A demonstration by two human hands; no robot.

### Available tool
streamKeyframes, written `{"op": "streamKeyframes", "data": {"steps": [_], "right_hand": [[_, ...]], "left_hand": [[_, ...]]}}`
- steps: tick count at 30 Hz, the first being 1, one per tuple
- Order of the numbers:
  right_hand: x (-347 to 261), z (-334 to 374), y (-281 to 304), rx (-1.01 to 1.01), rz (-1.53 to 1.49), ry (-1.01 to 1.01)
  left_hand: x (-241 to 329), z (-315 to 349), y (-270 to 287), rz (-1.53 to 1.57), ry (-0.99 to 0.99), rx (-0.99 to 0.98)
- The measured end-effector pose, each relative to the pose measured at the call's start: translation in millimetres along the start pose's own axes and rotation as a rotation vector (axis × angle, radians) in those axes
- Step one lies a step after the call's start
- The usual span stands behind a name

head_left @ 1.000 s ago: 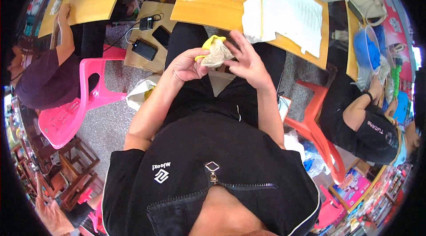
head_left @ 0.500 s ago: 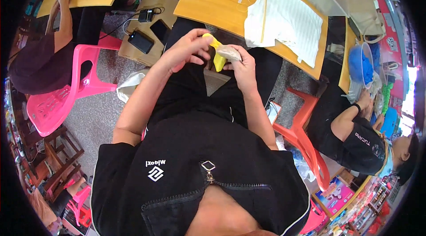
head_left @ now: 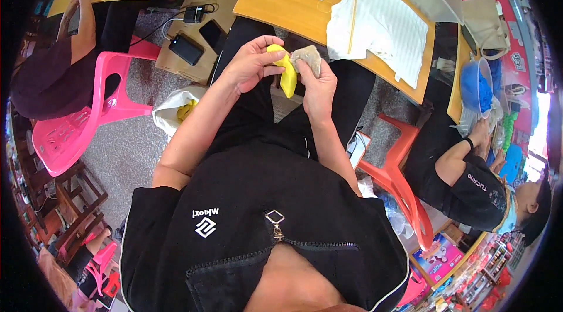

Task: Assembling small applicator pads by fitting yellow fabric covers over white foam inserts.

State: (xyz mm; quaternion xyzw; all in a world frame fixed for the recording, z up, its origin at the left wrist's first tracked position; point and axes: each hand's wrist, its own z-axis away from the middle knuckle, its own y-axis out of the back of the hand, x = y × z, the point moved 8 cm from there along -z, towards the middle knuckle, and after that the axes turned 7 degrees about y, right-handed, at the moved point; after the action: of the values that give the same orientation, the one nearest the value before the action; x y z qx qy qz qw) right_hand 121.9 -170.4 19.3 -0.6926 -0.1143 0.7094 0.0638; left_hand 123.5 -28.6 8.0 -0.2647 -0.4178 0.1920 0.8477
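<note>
Pointing lower-right | yellow piece (head_left: 288,79) | long axis steep | between hands (head_left: 249,67)

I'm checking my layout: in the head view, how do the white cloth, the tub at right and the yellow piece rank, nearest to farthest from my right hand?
From your right hand:
1. Yellow piece, just to its left, in your left hand.
2. White cloth, ahead and right, on the table.
3. Tub, far off to the right.
</note>
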Motion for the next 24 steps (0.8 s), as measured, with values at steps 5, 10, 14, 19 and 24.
{"op": "streamKeyframes", "data": {"steps": [5, 10, 14, 19, 24], "right_hand": [[-4, 1, -3, 0.141, 0.03, 0.088], [-4, 2, -1, 0.146, 0.102, 0.09], [0, 4, -6, 0.152, -0.109, 0.045], [-3, 6, -2, 0.157, -0.129, 0.055], [-9, 4, -6, 0.16, -0.144, 0.062]], "left_hand": [[20, 8, 13, -0.343, -0.486, 0.294], [44, 68, -50, -1.401, -0.92, 0.668], [10, 16, 1, -0.752, -0.401, 0.344], [-4, 4, 10, -0.613, -0.248, 0.256], [3, 2, 13, -0.795, -0.424, 0.373]]}}
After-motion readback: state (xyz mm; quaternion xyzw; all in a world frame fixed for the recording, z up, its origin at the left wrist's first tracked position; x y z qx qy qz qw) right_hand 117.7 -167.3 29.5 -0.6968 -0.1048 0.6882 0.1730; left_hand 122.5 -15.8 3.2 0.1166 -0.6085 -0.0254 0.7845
